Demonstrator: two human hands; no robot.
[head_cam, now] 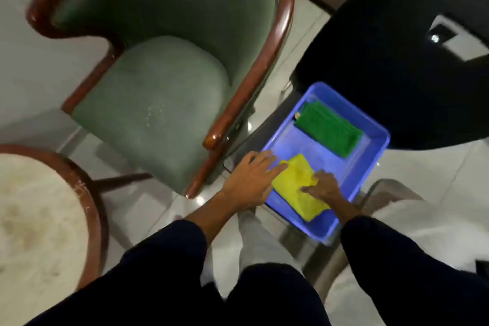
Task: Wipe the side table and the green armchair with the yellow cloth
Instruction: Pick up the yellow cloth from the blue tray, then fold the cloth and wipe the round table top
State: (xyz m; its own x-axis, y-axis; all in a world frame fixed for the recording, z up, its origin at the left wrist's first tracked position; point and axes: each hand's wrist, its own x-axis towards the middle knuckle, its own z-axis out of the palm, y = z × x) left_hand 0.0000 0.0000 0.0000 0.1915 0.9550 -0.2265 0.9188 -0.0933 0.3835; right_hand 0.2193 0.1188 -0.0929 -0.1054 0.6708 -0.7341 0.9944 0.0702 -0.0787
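A folded yellow cloth (297,185) lies in the near end of a blue plastic tray (370,164). My left hand (251,178) rests flat on the tray's near left rim, fingers spread and fingertips touching the cloth's left edge. My right hand (324,186) presses down on the cloth's right side with its fingers curled on the fabric. The green armchair (164,103), with a dark wooden frame, stands left of the tray. A round side table (39,219) with a pale stained top and a wooden rim is at the lower left.
A folded green cloth (329,128) lies in the tray's far end. The tray sits on a glass surface with a metal frame. A black glossy table (397,61) stands behind it at the right. The floor is pale tile.
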